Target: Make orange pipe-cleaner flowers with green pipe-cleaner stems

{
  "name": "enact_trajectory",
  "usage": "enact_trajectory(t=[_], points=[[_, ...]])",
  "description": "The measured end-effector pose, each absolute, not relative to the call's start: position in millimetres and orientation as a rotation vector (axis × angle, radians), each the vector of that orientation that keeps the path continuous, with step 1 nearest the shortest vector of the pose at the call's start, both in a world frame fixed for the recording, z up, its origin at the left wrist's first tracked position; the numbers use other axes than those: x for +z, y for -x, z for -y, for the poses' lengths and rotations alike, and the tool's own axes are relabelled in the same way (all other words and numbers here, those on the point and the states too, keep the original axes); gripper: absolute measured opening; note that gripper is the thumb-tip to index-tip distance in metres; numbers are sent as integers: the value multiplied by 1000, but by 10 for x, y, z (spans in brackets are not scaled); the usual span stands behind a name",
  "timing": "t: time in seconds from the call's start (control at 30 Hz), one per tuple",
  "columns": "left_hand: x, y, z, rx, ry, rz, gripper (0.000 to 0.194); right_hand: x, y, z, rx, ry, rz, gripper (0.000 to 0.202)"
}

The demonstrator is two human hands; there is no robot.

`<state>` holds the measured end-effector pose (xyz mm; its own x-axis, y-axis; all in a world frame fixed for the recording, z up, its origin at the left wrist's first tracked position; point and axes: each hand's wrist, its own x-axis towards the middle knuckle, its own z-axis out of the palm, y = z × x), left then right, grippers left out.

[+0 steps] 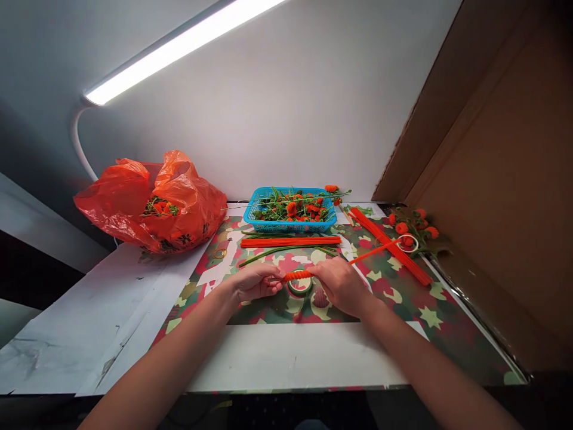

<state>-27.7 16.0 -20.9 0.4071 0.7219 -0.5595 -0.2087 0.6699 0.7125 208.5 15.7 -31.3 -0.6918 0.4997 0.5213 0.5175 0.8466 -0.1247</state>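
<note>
An orange pipe cleaner (297, 275), wound into a tight coil along part of its length, stretches between my two hands above the patterned mat. My left hand (259, 282) pinches the coil's left end. The fingers of my right hand (339, 283) are closed on its right end, and a straight tail of the pipe cleaner runs up to the right past that hand. Just below the coil lies a roll of green tape (299, 286). Behind my hands is a bundle of straight orange pipe cleaners (290, 242), with green stems (268, 255) beside it.
A blue basket (290, 226) at the back holds orange flowers with green stems. An orange plastic bag (188, 203) stands left. Another orange bundle (414, 270), a white ring (416, 243) and more flowers (401, 229) lie right, near a cardboard wall (492, 155). A lamp (179, 54) hangs above.
</note>
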Motion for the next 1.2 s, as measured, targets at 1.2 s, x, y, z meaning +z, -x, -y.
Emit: enact_trajectory(t=[1.2], points=[[-266, 237, -95, 864, -2463, -1313, 25, -222, -2098, -174, 735, 1215, 2242, 18]])
